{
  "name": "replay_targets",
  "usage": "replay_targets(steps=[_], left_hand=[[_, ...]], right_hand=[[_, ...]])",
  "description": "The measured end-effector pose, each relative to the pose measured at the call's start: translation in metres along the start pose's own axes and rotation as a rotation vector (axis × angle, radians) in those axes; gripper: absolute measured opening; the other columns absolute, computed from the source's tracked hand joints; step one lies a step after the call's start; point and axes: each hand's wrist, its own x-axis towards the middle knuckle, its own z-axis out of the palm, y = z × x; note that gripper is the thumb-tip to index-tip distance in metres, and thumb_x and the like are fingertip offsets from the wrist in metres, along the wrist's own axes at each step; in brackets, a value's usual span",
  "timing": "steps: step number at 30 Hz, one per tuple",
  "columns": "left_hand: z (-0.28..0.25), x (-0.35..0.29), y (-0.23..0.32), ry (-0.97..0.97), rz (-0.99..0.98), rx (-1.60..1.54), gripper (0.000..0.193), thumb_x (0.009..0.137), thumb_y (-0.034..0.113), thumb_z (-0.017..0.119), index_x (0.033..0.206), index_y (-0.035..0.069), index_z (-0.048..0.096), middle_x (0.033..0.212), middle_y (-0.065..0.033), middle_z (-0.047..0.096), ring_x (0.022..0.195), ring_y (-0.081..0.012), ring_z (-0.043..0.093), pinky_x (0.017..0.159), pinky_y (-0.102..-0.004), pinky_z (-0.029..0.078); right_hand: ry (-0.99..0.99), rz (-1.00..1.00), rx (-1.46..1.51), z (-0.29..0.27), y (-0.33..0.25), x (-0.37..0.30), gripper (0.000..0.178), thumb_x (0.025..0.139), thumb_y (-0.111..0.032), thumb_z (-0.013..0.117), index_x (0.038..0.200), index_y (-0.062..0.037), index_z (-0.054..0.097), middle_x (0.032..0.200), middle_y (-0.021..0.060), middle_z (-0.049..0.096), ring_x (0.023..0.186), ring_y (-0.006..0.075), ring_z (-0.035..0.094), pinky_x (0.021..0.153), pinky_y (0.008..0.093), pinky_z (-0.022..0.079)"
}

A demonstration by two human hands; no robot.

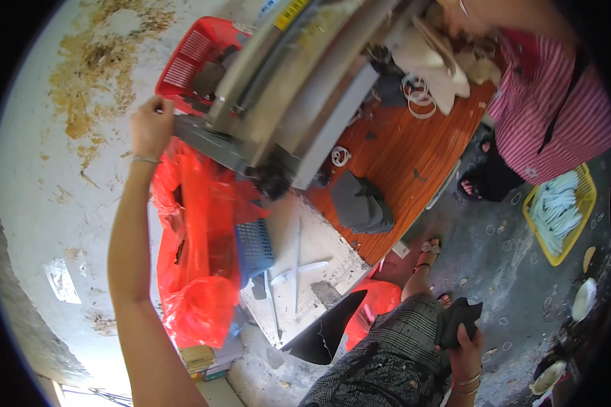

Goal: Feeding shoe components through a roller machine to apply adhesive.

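My left hand is raised at the left, its fingers closed beside the end of a flat grey sheet at the machine. What the fingers grip, if anything, is hidden. A long metal machine with bar-like beams stretches away to the upper right. Low at the right, over my lap, my right hand grips several dark grey cut pieces bunched together. A stack of similar dark grey pieces lies on the reddish-brown wooden table.
A red basket stands behind my left hand. Below it hang red plastic bags by a blue basket. White strips lie on a pale tabletop. Another person in pink stripes stands right, near a yellow basket.
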Motion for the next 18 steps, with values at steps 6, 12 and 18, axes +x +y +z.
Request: replay_targets(steps=[6,12,18], left_hand=[[-0.021,-0.008,0.012,-0.192,-0.204,-0.097,0.037,0.084,0.042,0.059,0.089,0.005,0.063,0.092,-0.0183,0.064,0.091,-0.036,0.06,0.076,-0.0443,0.046],[-0.072,-0.095,0.079,0.173,-0.356,-0.787,0.03,0.08,0.012,0.072,0.094,0.0,0.049,0.09,-0.0134,0.052,0.091,-0.0268,0.051,0.082,-0.0382,0.042],[-0.052,-0.193,0.119,-0.722,-1.25,-1.584,0.043,0.088,0.022,0.066,0.117,-0.004,0.047,0.097,-0.0103,0.058,0.09,-0.0177,0.061,0.077,-0.0312,0.053]], right_hand=[[-0.124,-0.061,-0.147,0.122,-0.087,-0.054,0.028,0.09,-0.011,0.062,0.113,0.0025,0.055,0.101,0.0076,0.062,0.086,0.0174,0.062,0.07,0.0336,0.054],[-0.353,-0.19,-0.436,0.206,-0.15,-0.069,0.029,0.09,-0.008,0.06,0.116,0.0036,0.053,0.105,0.0078,0.062,0.09,0.0157,0.062,0.071,0.0325,0.055],[-0.501,0.095,-0.557,0.322,-0.181,-0.061,0.029,0.09,-0.008,0.061,0.115,0.0037,0.053,0.101,0.0087,0.062,0.086,0.0158,0.063,0.07,0.0309,0.058]])
